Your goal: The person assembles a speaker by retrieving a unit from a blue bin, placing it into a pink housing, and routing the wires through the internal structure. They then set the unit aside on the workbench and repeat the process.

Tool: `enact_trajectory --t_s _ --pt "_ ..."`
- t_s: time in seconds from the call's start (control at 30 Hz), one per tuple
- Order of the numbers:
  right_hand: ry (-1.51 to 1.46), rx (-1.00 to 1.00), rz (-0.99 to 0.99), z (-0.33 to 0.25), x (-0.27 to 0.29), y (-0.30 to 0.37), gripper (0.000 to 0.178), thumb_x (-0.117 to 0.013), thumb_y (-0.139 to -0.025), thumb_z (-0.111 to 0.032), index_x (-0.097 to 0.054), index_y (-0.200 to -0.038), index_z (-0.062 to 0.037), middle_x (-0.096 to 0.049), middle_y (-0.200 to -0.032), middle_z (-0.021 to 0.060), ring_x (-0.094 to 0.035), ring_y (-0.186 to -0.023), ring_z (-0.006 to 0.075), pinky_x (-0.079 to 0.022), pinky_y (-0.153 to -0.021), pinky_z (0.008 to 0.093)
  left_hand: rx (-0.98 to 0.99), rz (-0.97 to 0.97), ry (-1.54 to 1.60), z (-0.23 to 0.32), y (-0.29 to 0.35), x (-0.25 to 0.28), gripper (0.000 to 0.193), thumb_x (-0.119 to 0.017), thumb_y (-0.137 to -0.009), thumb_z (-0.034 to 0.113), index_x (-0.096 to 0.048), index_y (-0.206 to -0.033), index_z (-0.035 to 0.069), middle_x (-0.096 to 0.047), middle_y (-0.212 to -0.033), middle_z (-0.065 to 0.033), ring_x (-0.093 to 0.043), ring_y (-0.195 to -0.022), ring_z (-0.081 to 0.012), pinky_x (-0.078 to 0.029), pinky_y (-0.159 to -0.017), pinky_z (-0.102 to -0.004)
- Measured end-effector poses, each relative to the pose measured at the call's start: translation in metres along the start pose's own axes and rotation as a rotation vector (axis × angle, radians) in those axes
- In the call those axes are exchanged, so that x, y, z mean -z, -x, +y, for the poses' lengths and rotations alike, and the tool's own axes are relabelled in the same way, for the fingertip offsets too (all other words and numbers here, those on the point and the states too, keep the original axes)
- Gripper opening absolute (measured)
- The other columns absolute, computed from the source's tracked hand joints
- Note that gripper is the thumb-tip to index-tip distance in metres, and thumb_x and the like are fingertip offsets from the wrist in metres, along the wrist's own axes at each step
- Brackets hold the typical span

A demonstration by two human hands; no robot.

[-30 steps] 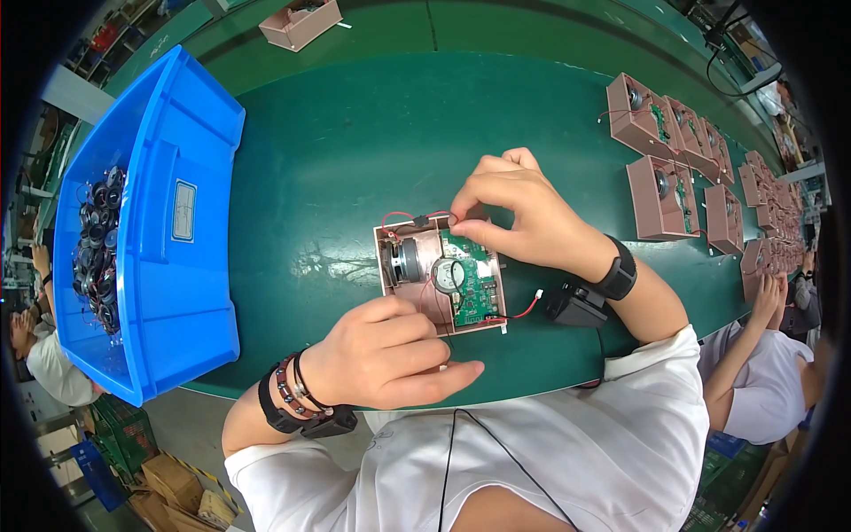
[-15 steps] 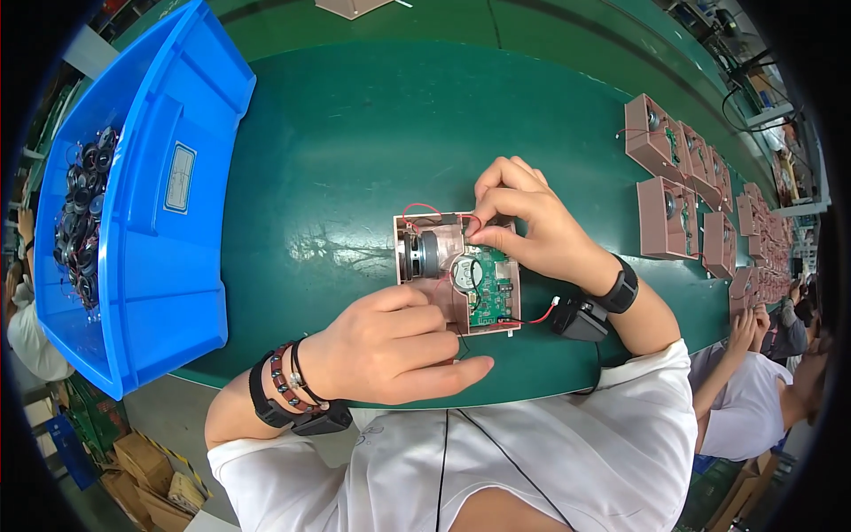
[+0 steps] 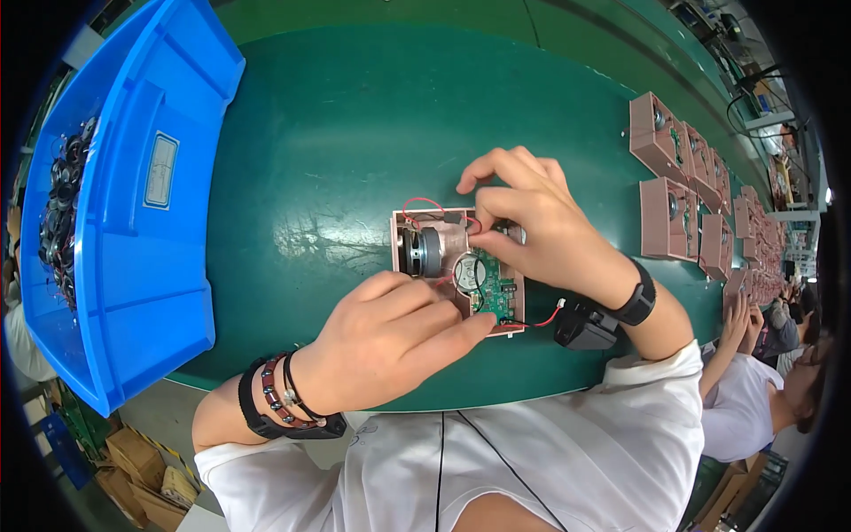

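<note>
An open pink speaker box (image 3: 396, 232) lies on the green table in front of me. Inside it a round black speaker (image 3: 429, 252) sits at the left, with a green circuit board (image 3: 507, 300) at the right and a pale round disc (image 3: 467, 273) between them. A red wire (image 3: 421, 200) loops over the far wall. My right hand (image 3: 545, 226) is closed in a pinch on this wire above the board. My left hand (image 3: 377, 332) is closed over the box's near left part, its fingertips partly hidden. A red-and-black lead with a white plug (image 3: 560, 303) sticks out at the right.
A large blue bin (image 3: 177, 257) with many small black speakers (image 3: 62, 213) stands at the left. Rows of pink boxes (image 3: 663, 217) line the right side. A black device (image 3: 585, 328) is by my right wrist. At the far right a co-worker (image 3: 745, 390) sits.
My left hand has moved up over the box, its fingers reaching further across it. The right hand keeps its pinch at the wire while its index finger now points further left.
</note>
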State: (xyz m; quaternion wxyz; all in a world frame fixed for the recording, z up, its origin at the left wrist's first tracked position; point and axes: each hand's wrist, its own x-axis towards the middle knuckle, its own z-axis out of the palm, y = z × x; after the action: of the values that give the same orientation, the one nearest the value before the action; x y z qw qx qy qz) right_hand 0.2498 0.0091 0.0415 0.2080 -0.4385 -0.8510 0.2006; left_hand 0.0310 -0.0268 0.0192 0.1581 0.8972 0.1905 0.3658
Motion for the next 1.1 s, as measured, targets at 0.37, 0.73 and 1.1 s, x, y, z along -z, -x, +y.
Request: enact_trajectory --t_s 0.37,0.73,1.1 --pt "0.006 0.080 -0.475 0.014 0.046 -0.077 0.026 -0.072 -0.079 -0.019 -0.059 -0.097 -0.0051 -0.059 -0.105 0.0083 -0.055 -0.099 0.0262 -0.043 -0.085 0.0376 -0.070 -0.195 -0.178 -0.002 0.002 0.005 0.024 -0.061 -0.072 0.014 -0.064 -0.096 0.014 -0.055 -0.082 0.0027 -0.056 -0.080 -0.0124 -0.044 -0.070 -0.0270" --pt "0.706 -0.263 0.494 0.188 -0.006 -0.240 0.050 -0.074 -0.076 -0.020 -0.052 -0.122 -0.0201 -0.061 -0.115 0.0056 -0.053 -0.115 0.0281 -0.046 -0.085 0.0418 -0.122 -0.189 -0.269 -0.001 0.012 0.004 0.019 -0.058 -0.075 0.015 -0.060 -0.093 0.014 -0.053 -0.082 0.0028 -0.053 -0.079 -0.0121 -0.041 -0.066 -0.0260" --pt "0.634 0.182 0.585 0.114 -0.011 -0.209 0.034 -0.063 -0.080 -0.007 -0.060 -0.112 -0.0174 -0.066 -0.102 0.0022 -0.062 -0.097 0.0232 -0.045 -0.077 0.0391 -0.166 -0.190 -0.259 -0.001 0.012 0.009 0.019 -0.058 -0.075 0.016 -0.060 -0.093 0.014 -0.052 -0.081 0.0031 -0.053 -0.079 -0.0120 -0.040 -0.064 -0.0249"
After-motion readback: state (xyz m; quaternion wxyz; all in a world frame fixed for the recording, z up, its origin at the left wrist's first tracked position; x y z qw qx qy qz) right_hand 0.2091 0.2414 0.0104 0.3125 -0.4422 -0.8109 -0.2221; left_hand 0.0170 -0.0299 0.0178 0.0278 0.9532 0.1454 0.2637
